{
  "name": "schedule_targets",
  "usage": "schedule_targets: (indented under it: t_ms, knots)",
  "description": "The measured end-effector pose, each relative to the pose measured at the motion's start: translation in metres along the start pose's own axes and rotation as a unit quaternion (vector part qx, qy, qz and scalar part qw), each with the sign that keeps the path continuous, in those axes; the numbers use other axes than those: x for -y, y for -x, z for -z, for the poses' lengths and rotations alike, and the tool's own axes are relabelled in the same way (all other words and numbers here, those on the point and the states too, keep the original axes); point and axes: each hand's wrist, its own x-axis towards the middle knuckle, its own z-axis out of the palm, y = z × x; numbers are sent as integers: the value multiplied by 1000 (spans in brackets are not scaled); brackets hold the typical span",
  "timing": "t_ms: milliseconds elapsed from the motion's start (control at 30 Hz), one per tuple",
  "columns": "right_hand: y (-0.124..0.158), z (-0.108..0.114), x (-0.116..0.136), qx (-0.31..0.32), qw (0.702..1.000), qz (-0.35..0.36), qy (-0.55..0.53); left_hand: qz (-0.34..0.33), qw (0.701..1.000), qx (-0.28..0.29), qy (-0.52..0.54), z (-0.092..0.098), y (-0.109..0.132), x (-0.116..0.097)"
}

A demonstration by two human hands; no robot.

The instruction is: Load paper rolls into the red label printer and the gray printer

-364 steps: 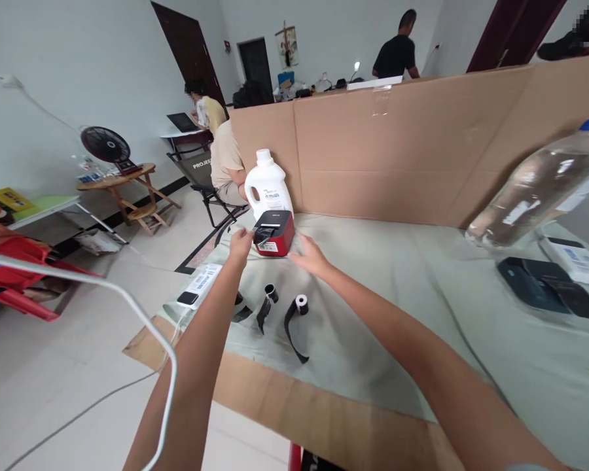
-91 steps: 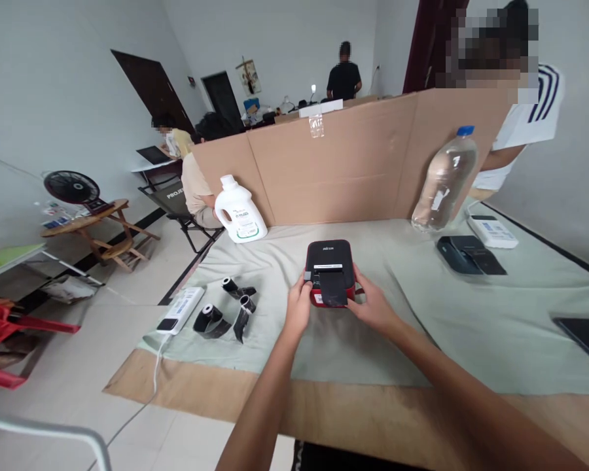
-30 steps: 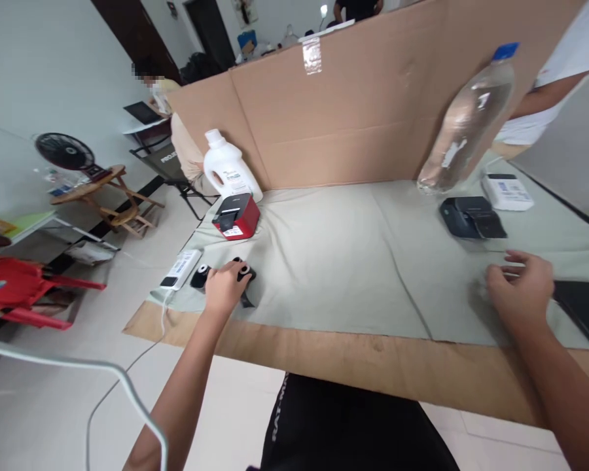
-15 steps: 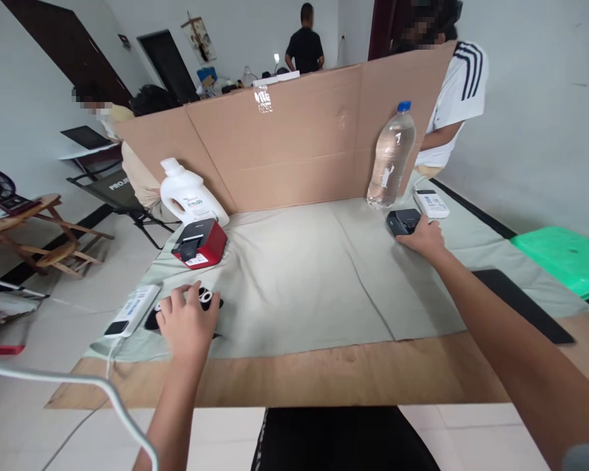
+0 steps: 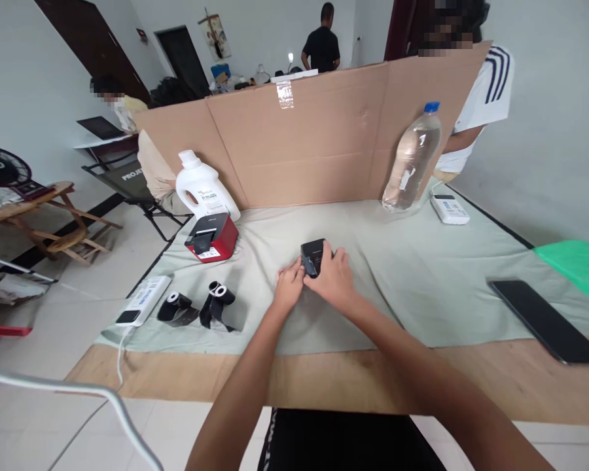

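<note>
Steadying the small black printer [image 5: 313,254] on the worktop [image 5: 422,275], right of the red printer [image 5: 212,237]: we are cupping it in the half-curled right hand [image 5: 334,279], with the left hand [image 5: 288,288] gripping its left edge by the fingertips. Opening it, we judge, is calling for a braced base.

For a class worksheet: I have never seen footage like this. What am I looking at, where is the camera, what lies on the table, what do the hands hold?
There is no machine: a person wears a camera on the head, so the picture looks down along their own bare arms. The right hand cups a small black device on the green cloth; the left hand touches its left edge. Left of them are a red printer, a white jug, black rolls and a power strip. To the right are a water bottle and a dark phone. Other people are behind the cardboard screen.
</note>
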Motion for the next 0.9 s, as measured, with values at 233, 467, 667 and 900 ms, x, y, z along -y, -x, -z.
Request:
schedule_targets:
  t_ms: [233, 467, 667, 900]
  knots:
    - [10, -24, 16, 2, 1000, -5, 16, 17, 1000, 12, -8, 16, 4, 21]
    - [-4, -17, -8, 120, 991, -35, -45, 3, 999, 14, -32, 15, 3, 22]
    - [-38, -39, -49, 39, 968, 28, -246, 4, 999, 12, -53, 12, 5, 24]
    - [-34, -63, -54, 58, 958, 65, -274, 17, 995, 4, -94, 5, 7, 18]
